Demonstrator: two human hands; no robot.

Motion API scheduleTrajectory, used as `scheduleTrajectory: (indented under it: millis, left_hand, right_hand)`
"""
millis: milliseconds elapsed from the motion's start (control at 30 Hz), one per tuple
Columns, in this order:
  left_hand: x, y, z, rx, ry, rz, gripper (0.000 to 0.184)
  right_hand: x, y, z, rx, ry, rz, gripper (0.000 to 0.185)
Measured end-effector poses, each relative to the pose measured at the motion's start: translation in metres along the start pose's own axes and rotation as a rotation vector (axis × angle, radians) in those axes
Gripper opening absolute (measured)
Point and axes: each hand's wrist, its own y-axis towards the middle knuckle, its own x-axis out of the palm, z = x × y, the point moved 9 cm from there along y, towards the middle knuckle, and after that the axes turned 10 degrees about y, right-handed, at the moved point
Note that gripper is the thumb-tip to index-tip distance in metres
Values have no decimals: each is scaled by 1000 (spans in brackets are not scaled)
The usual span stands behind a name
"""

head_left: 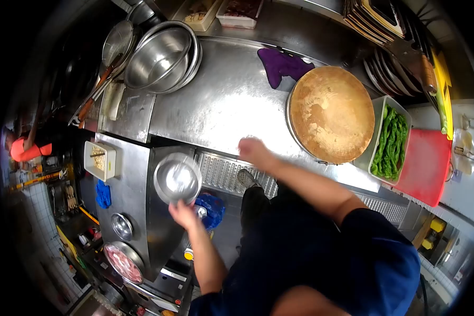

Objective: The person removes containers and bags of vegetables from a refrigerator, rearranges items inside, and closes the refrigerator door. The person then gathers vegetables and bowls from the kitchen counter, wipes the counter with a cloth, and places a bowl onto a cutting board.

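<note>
A round, shiny metal bowl (pixel 177 178) hangs over the gap beside the counter, gripped at its near rim by my left hand (pixel 182 214), which is closed on it. My right hand (pixel 254 151) is above the front edge of the steel counter (pixel 210 105). Motion blurs its fingers, so their pose is unclear, and I make out nothing in it. To the right of that hand, apart from it, a round wooden chopping block (pixel 333 113) sits on the counter. A purple cloth (pixel 282 66) lies crumpled behind the block.
Nested metal bowls (pixel 158 60) and strainers (pixel 117 45) stand back left. A container of green peppers (pixel 389 142) and a red cutting board (pixel 426 166) are right. On the left unit are a white tub (pixel 100 159), a small bowl (pixel 122 226) and a bowl of meat (pixel 124 263). Another person (pixel 29 149) is far left.
</note>
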Motion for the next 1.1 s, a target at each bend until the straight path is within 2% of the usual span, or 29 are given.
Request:
scheduleTrajectory:
  millis: [33, 133, 200, 300, 333, 367, 400, 467, 500, 533, 567, 600, 633, 700, 767, 800, 833, 867, 900, 967, 1067, 1100]
  left_hand:
    - [-55, 17, -18, 14, -7, 56, 43]
    - [-188, 23, -41, 25, 42, 229, 35]
    - [-247, 25, -58, 15, 29, 320, 35]
    - [-277, 0, -64, -47, -39, 428, 37]
    - [-270, -20, -57, -59, -44, 448, 37]
    - [-265, -31, -55, -70, -51, 470, 37]
    - [-265, -27, -75, -92, -57, 396, 37]
    - [-254, -34, -93, -160, -50, 327, 37]
    - [-251, -29, -112, -160, -93, 275, 35]
    - [-241, -35, -113, -183, -120, 279, 34]
    - [-224, -47, -108, -204, -148, 285, 32]
    - [-217, -47, -114, -195, -160, 250, 31]
    - [-204, -51, -109, -186, -150, 214, 31]
    - [-182, -61, -84, -173, -110, 136, 30]
    - [-173, -61, -72, -157, -76, 120, 34]
    - [-169, -59, -67, -146, -70, 109, 34]
    - [-159, -55, -66, -133, -78, 95, 35]
    - [-151, -48, -63, -127, -100, 67, 36]
    - [-140, -45, -55, -117, -109, 64, 34]
    - [-124, -40, -34, -97, -120, 74, 32]
    - [-101, -27, -18, -64, -146, -15, 34]
    - [-92, -25, -10, -56, -139, -48, 34]
  right_hand:
    - [59, -4, -9, -103, 268, 10, 23]
    - [147, -25, -112, -786, -245, -29, 21]
    - [150, -16, -119, -840, -301, 123, 15]
    - [144, 41, -71, -513, -384, -64, 18]
    - [109, 68, -50, -411, -539, -49, 19]
    - [69, 86, -47, -409, -684, -115, 20]
    - [6, 117, -18, -201, -717, 43, 24]
    - [-133, 142, 9, 333, -877, 355, 59]
    - [-191, 149, 33, 452, -916, 565, 76]
    - [-233, 146, 46, 690, -773, 550, 83]
    - [-263, 146, 67, 813, -620, 537, 92]
    - [-280, 150, 90, 878, -501, 499, 102]
    - [-290, 164, 127, 906, -532, 422, 112]
    - [-272, 144, 95, 926, -562, 446, 89]
    - [-259, 174, 116, 671, -586, 504, 55]
    - [-231, 200, 130, 526, -680, 301, 33]
    - [-207, 197, 114, 400, -609, 351, 32]
    - [-180, 192, 95, 324, -394, 333, 38]
    - [-154, 187, 88, 299, 54, 318, 46]
    - [-120, 165, 51, 246, 725, 305, 46]
    - [-154, 81, -35, 52, 616, 343, 45]
    - [-184, 47, -57, -3, 435, 415, 47]
